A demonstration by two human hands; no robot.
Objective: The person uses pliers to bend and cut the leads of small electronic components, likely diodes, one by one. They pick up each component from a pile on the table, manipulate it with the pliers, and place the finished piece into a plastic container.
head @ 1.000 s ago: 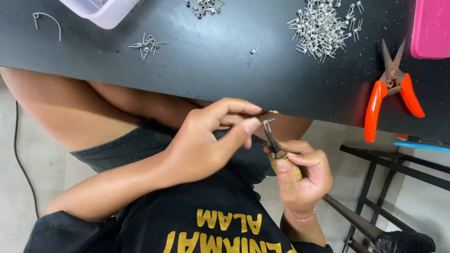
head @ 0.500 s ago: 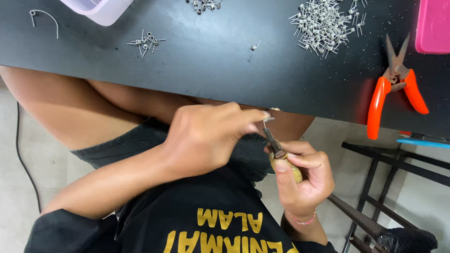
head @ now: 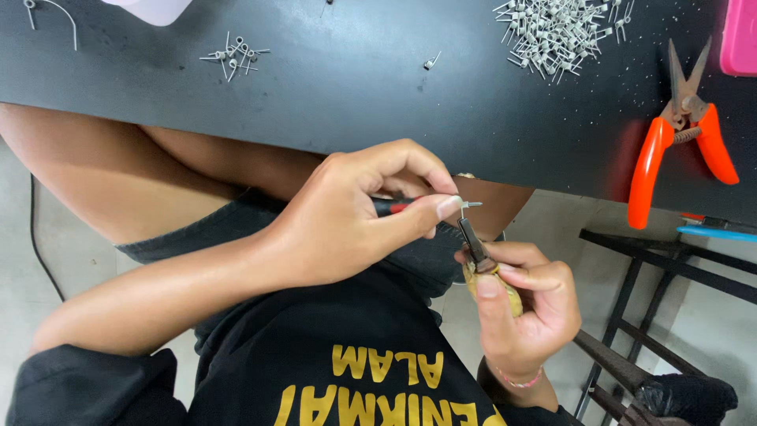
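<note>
While the person sits below the black table point(head: 331, 102), the left hand point(head: 347, 221) is curled shut, pinching a tiny metal spring point(head: 471, 205) at its fingertips, with a red-handled tool point(head: 392, 207) tucked in the same grip. Just under the spring, the right hand point(head: 524, 308) is closed around small pliers with a yellow handle point(head: 485, 264), the dark tip pointing up at the spring. Up on the table lie a big pile of springs point(head: 556, 31), a smaller bunch point(head: 234, 55) and orange cutters point(head: 682, 126). That spring is tiny and held only by its end, so it might slip and drop to the floor if the pliers push it sideways.
</note>
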